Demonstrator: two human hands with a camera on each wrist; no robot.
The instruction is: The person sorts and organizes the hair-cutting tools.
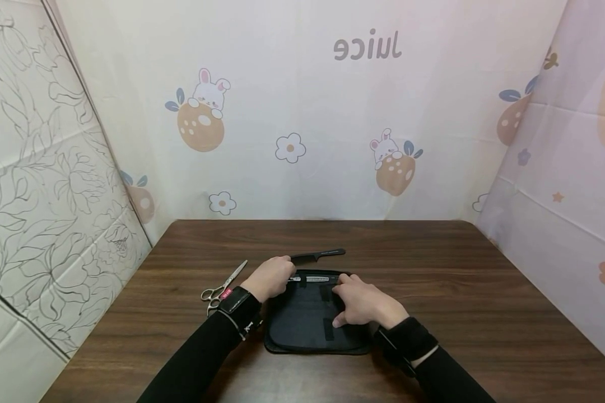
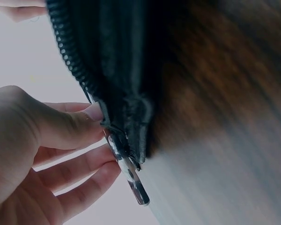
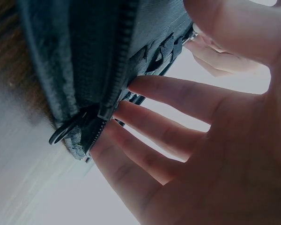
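A black zip case (image 1: 302, 324) lies on the wooden table, its inner face with dark straps turned up. Along its far edge, thinning scissors (image 1: 317, 279) lie with their toothed blade under a strap. My left hand (image 1: 271, 278) pinches their handle end at the far left corner; in the left wrist view a metal part of the scissors (image 2: 138, 190) pokes past the case edge. With fingers extended, my right hand (image 1: 363, 302) touches the right side of the case. The right wrist view shows its fingertips by the zip (image 3: 117, 61), near a pull ring (image 3: 68, 129).
Beyond the case lies a black comb (image 1: 327, 253), partly behind my left hand. A second pair of scissors (image 1: 227, 282) with a red tag (image 1: 226, 293) rests to the left, close to my left wrist. A patterned curtain (image 1: 292, 112) hangs behind the table.
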